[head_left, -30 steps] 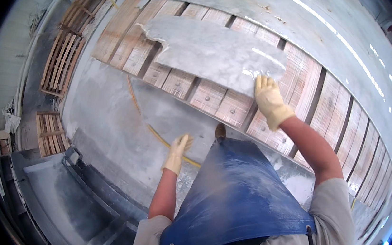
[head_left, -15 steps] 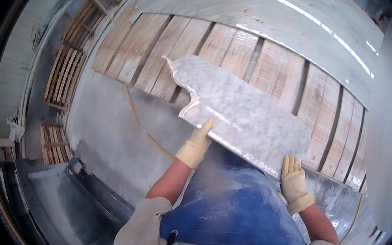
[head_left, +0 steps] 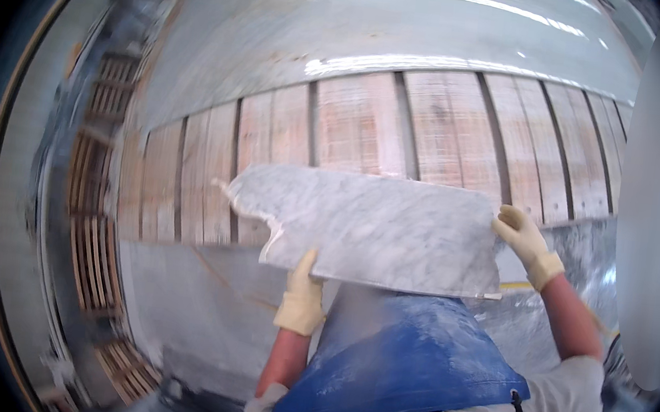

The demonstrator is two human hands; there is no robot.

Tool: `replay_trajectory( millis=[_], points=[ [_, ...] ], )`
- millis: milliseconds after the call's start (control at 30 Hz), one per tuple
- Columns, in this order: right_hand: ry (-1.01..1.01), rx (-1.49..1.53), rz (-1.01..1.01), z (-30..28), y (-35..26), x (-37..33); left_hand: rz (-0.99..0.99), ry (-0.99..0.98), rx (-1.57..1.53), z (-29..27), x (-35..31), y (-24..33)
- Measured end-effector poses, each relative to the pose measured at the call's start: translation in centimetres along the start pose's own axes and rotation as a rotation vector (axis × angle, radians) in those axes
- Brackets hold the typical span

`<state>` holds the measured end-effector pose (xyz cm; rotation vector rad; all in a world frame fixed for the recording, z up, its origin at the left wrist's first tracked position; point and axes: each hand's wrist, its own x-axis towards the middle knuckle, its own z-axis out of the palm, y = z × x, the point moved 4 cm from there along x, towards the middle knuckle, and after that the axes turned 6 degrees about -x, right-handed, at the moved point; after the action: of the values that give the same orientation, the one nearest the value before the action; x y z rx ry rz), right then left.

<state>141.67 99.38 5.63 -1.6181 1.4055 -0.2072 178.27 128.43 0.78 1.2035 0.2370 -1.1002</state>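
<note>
A grey-white marble slab (head_left: 368, 230) with a jagged, broken left end spans the space in front of me, just beyond my blue apron (head_left: 411, 351). My left hand (head_left: 303, 296), in a cream glove, grips its near edge left of centre, thumb on top and fingers hidden underneath. At the slab's right end, my gloved right hand (head_left: 524, 238) is closed at the far corner with its fingers bent around the edge. Part of the slab overlaps the wooden planks (head_left: 355, 124) behind it; whether it touches them I cannot tell.
Beyond the planks stretches a large, shiny pale surface (head_left: 242, 44) with light reflections. Several wooden pallets (head_left: 95, 262) line the left side. A grey surface (head_left: 176, 294) lies on the near side of the planks. A blurred pale shape (head_left: 652, 200) blocks the right edge.
The slab has turned from slanting down rightward to nearly level across my view. My right hand has moved up from its near right corner to the far right corner. The whole view has rotated.
</note>
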Motion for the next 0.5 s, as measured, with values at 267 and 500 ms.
replay_trajectory(
  millis=[267,500],
  points=[
    [-0.158,0.284,0.566,4.3,1.2,1.4,0.006,-0.082,0.186,0.9,-0.6,2.1],
    [0.062,0.364,0.633,4.5,3.9,-3.4,-0.010,-0.058,0.113,7.7,-0.7,5.3]
  ],
)
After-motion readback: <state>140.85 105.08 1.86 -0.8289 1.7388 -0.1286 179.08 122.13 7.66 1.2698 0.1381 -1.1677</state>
